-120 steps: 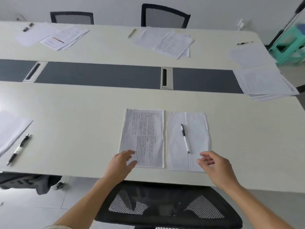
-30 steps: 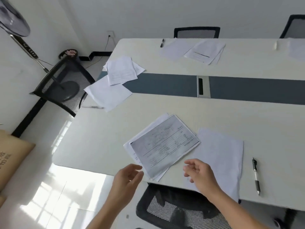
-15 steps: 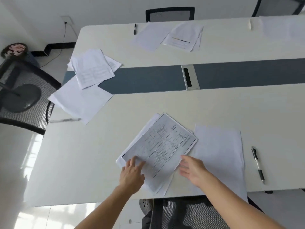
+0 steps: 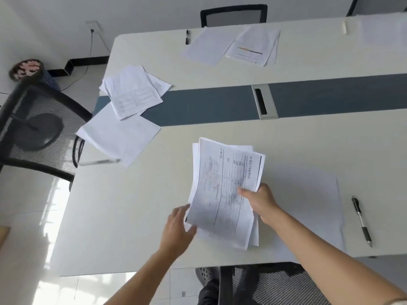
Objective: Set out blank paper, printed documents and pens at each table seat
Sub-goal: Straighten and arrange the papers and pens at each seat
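My right hand [image 4: 261,200] grips the right edge of a stack of printed documents [image 4: 222,190], lifted and turned lengthwise near the table's front edge. At the stack's lower left corner, my left hand [image 4: 178,227] has its fingers spread and touches the sheets. Blank paper [image 4: 308,208] lies flat to the right of the stack, partly under my right arm. A black pen [image 4: 362,221] lies on the table just right of the blank paper.
The white table [image 4: 132,205] has a grey centre strip with a cable slot [image 4: 263,104]. Papers [image 4: 130,91] and a pen [image 4: 99,161] lie at the left end, more papers [image 4: 233,46] and a pen [image 4: 187,36] at the far seat. Black mesh chairs [image 4: 37,128] stand around.
The document stack, lying slanted on the table before, is now gripped by my right hand, raised and turned lengthwise. My left hand slid from on top to its lower left corner.
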